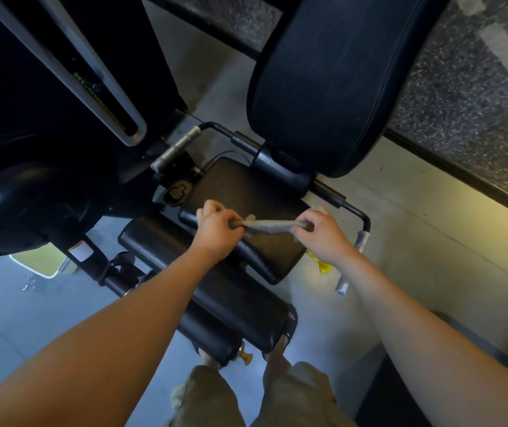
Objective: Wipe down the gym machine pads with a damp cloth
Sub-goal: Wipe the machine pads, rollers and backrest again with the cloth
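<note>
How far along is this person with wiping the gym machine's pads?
Done: no pad shows a clear wiped mark, so I cannot tell. In hand: the left hand and right hand grip the ends of a grey cloth, twisted tight over the seat pad. Left: probably the seat pad, back pad and leg pad.

No legible text. Sticker (80,251) on machine frame (96,262) (white-orange patch) too blurred to read.

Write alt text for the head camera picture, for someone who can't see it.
The left hand and right hand grip the ends of a twisted grey cloth, held taut over a black seat pad. A tall black back pad stands beyond it.
</note>
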A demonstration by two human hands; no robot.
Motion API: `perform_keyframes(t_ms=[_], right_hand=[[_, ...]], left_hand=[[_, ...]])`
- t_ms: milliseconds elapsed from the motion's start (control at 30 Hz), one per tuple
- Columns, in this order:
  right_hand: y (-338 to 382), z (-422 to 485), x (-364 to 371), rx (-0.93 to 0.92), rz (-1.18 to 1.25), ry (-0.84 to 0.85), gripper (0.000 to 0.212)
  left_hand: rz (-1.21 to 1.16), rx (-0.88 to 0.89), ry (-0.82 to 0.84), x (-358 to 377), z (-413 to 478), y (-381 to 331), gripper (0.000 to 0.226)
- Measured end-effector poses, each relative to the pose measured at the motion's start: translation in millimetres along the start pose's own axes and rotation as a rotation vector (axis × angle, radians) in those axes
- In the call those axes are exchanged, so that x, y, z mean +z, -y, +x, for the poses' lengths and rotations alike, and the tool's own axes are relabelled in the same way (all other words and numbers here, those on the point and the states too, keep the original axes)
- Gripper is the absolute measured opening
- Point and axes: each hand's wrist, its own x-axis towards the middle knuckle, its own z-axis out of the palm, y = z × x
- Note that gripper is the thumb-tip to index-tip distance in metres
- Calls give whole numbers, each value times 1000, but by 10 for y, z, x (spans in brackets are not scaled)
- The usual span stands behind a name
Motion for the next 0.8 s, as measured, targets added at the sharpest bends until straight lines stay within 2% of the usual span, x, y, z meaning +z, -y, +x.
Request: perform_keyframes(t_ms=[100, 233, 300, 333, 367, 433, 467, 533, 600, 700, 800], right_hand=[[-257, 63, 200, 122, 140, 81, 10], [-587, 134, 503, 195, 169, 64, 5], [-688, 208, 652, 220, 126, 33, 10], [-714, 241, 718, 225, 73, 23, 15], [-769, 281, 810, 216, -19, 6, 25], [-817, 314, 955, 148, -326, -52, 46], [-842, 311, 1053, 101, -415, -76, 51], [-854, 259, 1246, 8, -429, -72, 55], [-890, 191, 1494, -17, -463, -37, 68], [-911, 147, 1803, 30, -590, 27, 95], [-854, 230, 1948, 77, -638, -19, 102]], left_hand=[[-101, -54, 113, 260, 40, 221, 6], [-178, -145, 208, 613, -4, 401, 10], [-182, -190, 221, 780, 11, 496, 10], [-190, -220, 236, 837, 22, 520, 7], [-185, -253, 253, 903, 47, 561, 14], [-106, -257, 232, 974, 114, 617, 40], [-60, -250, 206, 1007, 152, 665, 46], [-24, -240, 168, 1002, 203, 701, 43], [19, -214, 141, 981, 241, 739, 34], [192, -136, 73, 931, 259, 883, 27], [399, -88, 54, 844, 258, 1128, 25]])
